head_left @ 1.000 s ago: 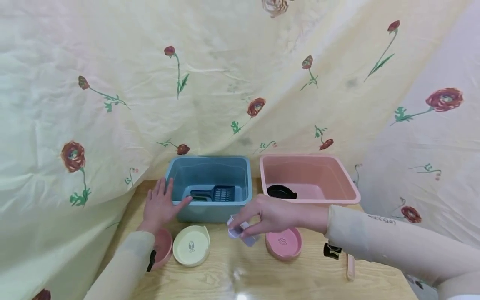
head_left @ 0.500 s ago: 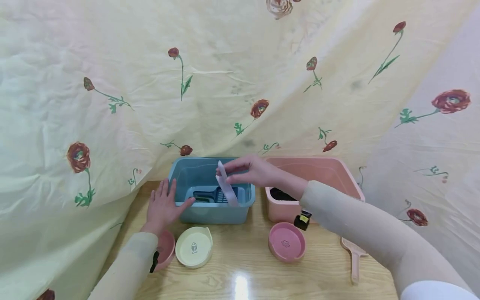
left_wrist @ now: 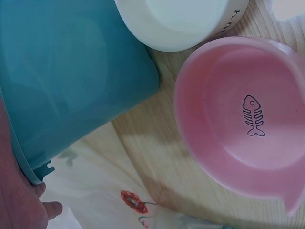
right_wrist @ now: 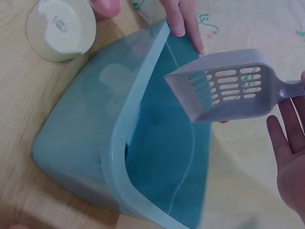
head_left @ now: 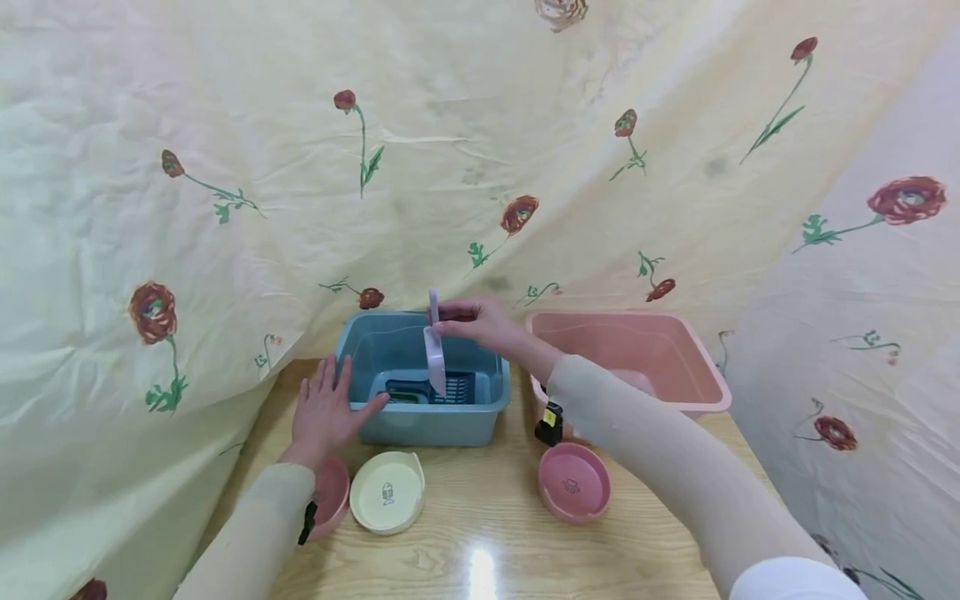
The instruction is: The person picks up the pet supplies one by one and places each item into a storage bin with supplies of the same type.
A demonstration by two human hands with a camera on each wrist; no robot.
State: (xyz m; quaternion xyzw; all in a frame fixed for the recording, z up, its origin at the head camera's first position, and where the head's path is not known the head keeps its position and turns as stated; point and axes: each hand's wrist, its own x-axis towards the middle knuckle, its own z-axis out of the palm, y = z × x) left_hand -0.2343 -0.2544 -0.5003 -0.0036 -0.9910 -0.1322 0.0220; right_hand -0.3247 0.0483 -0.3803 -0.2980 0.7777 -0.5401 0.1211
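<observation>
Scoop [head_left: 435, 358] hangs over the blue bin [head_left: 427, 427], its handle pinched in the grip of the right hand [head_left: 480, 325]. My head view gives its narrow side; only the right wrist camera shows me its slots. I see the left hand [head_left: 322, 412] resting on the bin's near left corner, fingers straight. A navy tool [head_left: 461, 387] in the bin shows clearly only from the head. Only the left wrist view shows me the fish-bone drawing [left_wrist: 253, 116] inside the pink bowl [left_wrist: 238, 157] before the bin.

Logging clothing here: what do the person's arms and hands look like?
Left hand and right hand are bare; long cream sleeves end near the wrists. A black item sits by each sleeve, the right one with a yellow patch. White fabric tops the right sleeve.
</observation>
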